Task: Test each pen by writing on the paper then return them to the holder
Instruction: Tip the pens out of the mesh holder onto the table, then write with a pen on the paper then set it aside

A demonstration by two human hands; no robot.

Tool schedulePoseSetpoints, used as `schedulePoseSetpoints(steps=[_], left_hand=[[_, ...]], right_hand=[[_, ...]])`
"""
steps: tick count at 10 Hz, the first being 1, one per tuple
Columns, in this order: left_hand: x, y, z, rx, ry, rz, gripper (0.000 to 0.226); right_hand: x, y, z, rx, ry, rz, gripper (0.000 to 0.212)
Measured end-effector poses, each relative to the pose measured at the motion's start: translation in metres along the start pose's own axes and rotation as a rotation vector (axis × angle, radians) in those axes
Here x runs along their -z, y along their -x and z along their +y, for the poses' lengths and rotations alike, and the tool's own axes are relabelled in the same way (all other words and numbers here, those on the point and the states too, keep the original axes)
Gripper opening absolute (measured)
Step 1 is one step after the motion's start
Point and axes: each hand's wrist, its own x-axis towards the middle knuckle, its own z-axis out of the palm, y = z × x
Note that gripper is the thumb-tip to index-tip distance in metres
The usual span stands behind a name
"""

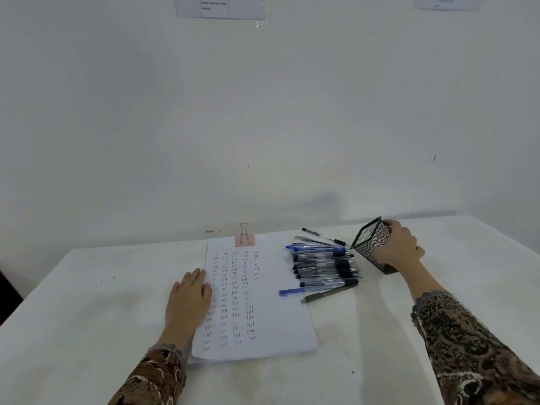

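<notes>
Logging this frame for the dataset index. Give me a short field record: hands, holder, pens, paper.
left hand: flat, palm down on the left edge of the paper, holding nothing
right hand: gripping the holder
holder: black mesh, tilted, mouth toward the pens, looks empty
pens: loose pile on the table between paper and holder, none in the holder
paper: white sheet, columns of handwritten "Test", right side mostly blank
binder clip: pink, at the paper's top edge
table: white cover
</notes>
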Motion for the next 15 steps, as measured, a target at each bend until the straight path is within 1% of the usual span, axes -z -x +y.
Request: schedulePoseSetpoints(steps=[1, 2, 3, 4, 5, 6, 7, 8, 9, 10, 11, 12, 13, 14, 15], left_hand=[[0.000, 0.001, 0.000, -0.002, 0.000, 0.000, 0.049], [0.001, 0.001, 0.001, -0.002, -0.007, 0.001, 0.049], [0.000, 0.000, 0.001, -0.008, -0.020, 0.009, 0.048], [0.000, 0.000, 0.000, -0.006, -0.016, 0.012, 0.048], [0.000, 0.001, 0.001, -0.008, -0.017, 0.011, 0.048], [0.001, 0.001, 0.001, -0.007, -0.014, 0.011, 0.048], [0.001, 0.002, 0.002, -0.008, -0.009, 0.009, 0.049], [0.001, 0.002, 0.002, -0.002, -0.005, 0.008, 0.049], [0.002, 0.003, 0.002, 0.002, 0.008, 0.007, 0.049], [0.002, 0.003, 0.003, 0.001, 0.010, 0.014, 0.049], [0.003, 0.005, 0.003, 0.005, 0.024, 0.010, 0.049], [0.004, 0.006, 0.004, 0.005, 0.019, 0.017, 0.048], [0.005, 0.007, 0.004, -0.006, 0.002, 0.030, 0.047], [0.005, 0.007, 0.005, -0.014, -0.005, 0.038, 0.047], [0.005, 0.007, 0.004, -0.021, -0.015, 0.050, 0.047]], right_hand=[[-0.009, 0.002, -0.002, -0.010, -0.192, 0.109, 0.078], [-0.019, 0.006, -0.002, -0.026, -0.541, 0.162, 0.088], [-0.036, 0.015, 0.003, -0.072, -0.729, 0.201, 0.094], [-0.049, 0.018, 0.010, -0.069, -0.748, 0.201, 0.094], [-0.052, 0.016, 0.014, -0.046, -0.682, 0.181, 0.094], [-0.050, 0.015, 0.015, -0.027, -0.668, 0.160, 0.094], [-0.051, 0.020, 0.011, -0.071, -0.601, 0.195, 0.097], [-0.052, 0.043, -0.001, -0.046, -0.585, 0.505, 0.071], [-0.060, 0.060, -0.008, 0.673, -0.486, 0.462, 0.028], [-0.081, 0.070, -0.013, 1.073, -0.149, -0.042, 0.024], [-0.102, 0.079, -0.019, 1.166, 0.099, -0.023, 0.034], [-0.105, 0.081, -0.022, 1.116, 0.128, 0.030, 0.036], [-0.102, 0.075, -0.015, 0.985, 0.134, -0.007, 0.033], [-0.099, 0.070, -0.011, 0.927, 0.113, 0.018, 0.022], [-0.096, 0.068, -0.010, 0.957, 0.041, 0.068, 0.028]])
